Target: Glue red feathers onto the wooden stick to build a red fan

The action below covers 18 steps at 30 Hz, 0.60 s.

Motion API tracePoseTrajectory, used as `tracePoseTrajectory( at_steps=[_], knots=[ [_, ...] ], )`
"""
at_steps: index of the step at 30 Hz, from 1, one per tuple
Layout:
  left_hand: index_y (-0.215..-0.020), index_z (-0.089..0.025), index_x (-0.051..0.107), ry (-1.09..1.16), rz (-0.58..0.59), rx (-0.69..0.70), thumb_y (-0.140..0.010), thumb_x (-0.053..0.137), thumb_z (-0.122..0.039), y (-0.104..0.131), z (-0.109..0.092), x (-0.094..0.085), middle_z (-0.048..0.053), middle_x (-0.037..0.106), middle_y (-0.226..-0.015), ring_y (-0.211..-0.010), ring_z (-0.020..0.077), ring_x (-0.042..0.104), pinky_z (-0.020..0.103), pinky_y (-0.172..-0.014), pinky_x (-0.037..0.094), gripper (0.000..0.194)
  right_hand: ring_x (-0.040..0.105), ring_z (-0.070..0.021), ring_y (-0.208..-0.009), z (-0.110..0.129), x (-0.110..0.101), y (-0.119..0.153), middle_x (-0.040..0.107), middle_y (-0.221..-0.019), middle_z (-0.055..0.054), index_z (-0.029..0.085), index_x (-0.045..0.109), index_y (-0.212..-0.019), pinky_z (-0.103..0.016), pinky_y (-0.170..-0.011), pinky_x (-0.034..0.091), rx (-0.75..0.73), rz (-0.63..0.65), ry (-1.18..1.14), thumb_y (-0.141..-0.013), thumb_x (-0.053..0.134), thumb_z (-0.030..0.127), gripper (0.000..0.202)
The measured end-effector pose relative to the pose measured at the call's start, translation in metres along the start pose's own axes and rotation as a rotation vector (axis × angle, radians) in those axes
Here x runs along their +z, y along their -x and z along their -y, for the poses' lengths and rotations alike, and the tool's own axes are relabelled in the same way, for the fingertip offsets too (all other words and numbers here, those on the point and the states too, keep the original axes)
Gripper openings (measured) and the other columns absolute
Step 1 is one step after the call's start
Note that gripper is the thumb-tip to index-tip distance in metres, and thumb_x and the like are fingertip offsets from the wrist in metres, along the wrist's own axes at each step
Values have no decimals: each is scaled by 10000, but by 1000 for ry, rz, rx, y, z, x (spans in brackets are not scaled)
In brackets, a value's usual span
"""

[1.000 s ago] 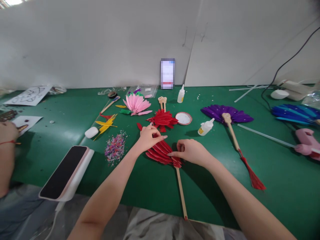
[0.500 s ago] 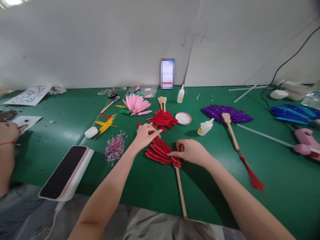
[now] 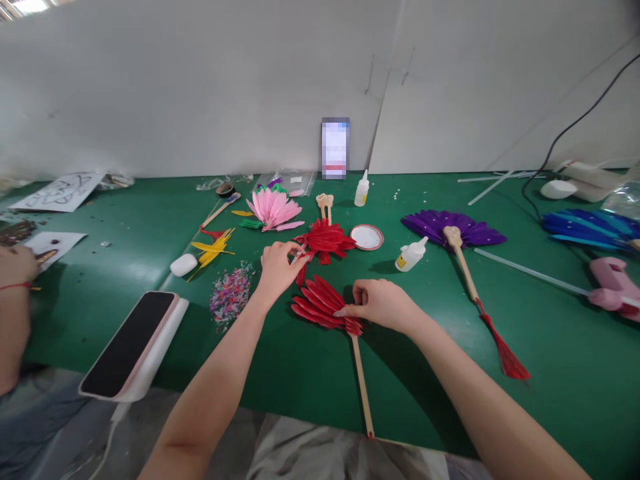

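Observation:
A red feather fan (image 3: 320, 305) lies before me, its pale wooden handle (image 3: 363, 387) pointing toward the table's near edge. My right hand (image 3: 383, 303) is closed at the fan's right side, thumb on the feathers near their base; the curled fingertips are partly hidden. My left hand (image 3: 281, 267) is at the left edge of a pile of loose red feathers (image 3: 330, 239), thumb and fingers pinched on a red feather (image 3: 301, 272) that hangs down just above the fan.
Two glue bottles (image 3: 411, 255) and a round white lid (image 3: 367, 237) stand beyond the fan. A purple fan (image 3: 480, 229) and a pink glue gun (image 3: 616, 287) lie right. Leftward are pink feathers (image 3: 274, 208), colourful bits (image 3: 230, 295), a phone (image 3: 131, 343) and a co-worker's hand (image 3: 17, 265).
My left hand has drawn back slightly left and up, away from the fan toward the loose red feathers. The right hand and the fan have stayed in place.

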<state>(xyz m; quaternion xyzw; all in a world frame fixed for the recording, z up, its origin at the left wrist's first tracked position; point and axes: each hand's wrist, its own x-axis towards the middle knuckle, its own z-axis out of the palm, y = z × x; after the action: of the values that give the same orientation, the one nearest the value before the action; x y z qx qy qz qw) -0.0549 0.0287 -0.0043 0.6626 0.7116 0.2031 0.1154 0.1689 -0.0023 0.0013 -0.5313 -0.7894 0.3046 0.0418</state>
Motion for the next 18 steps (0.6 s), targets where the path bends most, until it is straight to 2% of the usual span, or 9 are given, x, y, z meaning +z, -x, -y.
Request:
tracePoseTrajectory(
  at_steps=[3,8,12,18],
  knots=[
    [-928,-233,610,-34,26,-11,-671,640,-439,1,1,2,44,632,-827,-815,235,545,355,-768,343,331,532,-147,-529,0,0,0,597,-548,7,214,477,-582,-230,-439,276,3,-5,3,-597,572,698,494],
    [-1003,-250,543,-20,96,18,-690,644,-344,4,0,6,17,645,-800,-826,233,562,342,-743,337,342,532,-141,-521,0,0,-1,597,-544,5,211,489,-577,-232,-441,278,1,-5,3,-586,565,716,511],
    [-992,-248,530,-7,107,7,-708,628,-307,4,-1,4,-12,652,-758,-822,212,580,322,-734,341,307,535,-129,-509,-2,-1,-2,601,-534,12,208,515,-599,-223,-449,290,2,36,-27,-608,526,734,526],
    [-1000,-245,533,-49,97,1,-698,635,-288,2,0,3,-18,658,-777,-855,210,580,313,-733,352,322,534,-128,-514,-2,-1,-2,608,-552,14,209,511,-598,-222,-441,286,15,33,-9,-603,543,723,516]
  ],
)
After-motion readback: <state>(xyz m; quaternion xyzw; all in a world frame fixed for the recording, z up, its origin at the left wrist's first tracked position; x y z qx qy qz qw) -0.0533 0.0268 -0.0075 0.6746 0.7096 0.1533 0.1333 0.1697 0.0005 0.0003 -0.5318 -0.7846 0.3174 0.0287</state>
